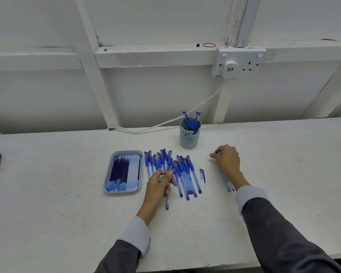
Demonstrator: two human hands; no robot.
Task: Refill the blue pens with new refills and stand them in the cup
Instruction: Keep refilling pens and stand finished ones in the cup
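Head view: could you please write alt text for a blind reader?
A person's left hand holds a blue pen by a pile of blue pens on a table; the right hand pinches a tiny piece. A refill tray lies left of the pile, a pen cup behind.

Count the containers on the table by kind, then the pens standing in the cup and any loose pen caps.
Cup: 1
Tray: 1
Pens standing in the cup: 3
Loose pen cap: 1
Total: 6
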